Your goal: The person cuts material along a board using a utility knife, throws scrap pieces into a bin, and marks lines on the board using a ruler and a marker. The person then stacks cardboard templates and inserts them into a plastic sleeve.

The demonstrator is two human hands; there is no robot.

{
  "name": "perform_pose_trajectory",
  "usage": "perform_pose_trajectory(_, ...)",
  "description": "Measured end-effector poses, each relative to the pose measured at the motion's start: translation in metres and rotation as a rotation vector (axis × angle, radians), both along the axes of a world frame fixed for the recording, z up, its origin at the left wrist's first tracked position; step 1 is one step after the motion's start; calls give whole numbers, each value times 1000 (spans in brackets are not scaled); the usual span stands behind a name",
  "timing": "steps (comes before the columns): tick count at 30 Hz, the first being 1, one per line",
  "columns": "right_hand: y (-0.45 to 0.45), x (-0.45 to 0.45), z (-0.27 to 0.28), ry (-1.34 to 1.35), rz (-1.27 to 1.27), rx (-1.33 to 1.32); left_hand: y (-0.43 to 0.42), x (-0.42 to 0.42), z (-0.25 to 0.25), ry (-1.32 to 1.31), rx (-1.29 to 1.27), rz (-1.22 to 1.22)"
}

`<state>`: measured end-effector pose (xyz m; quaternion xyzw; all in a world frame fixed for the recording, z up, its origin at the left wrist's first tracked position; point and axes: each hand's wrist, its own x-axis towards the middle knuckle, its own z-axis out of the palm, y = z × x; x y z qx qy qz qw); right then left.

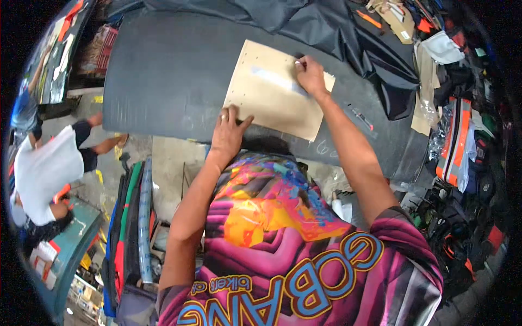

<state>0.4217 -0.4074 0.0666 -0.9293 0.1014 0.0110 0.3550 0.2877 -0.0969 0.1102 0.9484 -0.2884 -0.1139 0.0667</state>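
A tan cardboard sheet point(272, 103) with small dark marks along its edges and a pale strip across it lies flat on the dark work table point(163, 70). My left hand point(230, 130) rests on the sheet's near left corner, fingers stretched and spread. At the sheet's far right part, my right hand point(311, 77) is closed in a pinch. A small pale tip shows at its fingers, but I cannot make out what it is. Right of the sheet, a slim dark tool with a red end point(361, 117) lies on the table, close to my right forearm.
Crumpled black fabric point(304, 22) covers the table's far edge, with an orange-handled tool point(370, 19) beyond. Fabric rolls point(130, 217) stand at the near left. A person in a white shirt point(49, 168) is further left. Orange reflective material point(454, 141) and clutter fill the right side.
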Motion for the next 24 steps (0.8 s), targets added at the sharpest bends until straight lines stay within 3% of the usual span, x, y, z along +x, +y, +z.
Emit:
perform_pose_trajectory(3,-2,21,-2,0,42,-52,2,0,3,101,-52,71)
perform_pose_trajectory(14,16,30,25,7,335,-76,5,0,21,92,-57,89)
perform_pose_trajectory(24,17,33,25,-8,368,-134,4,-1,22,105,-3,59)
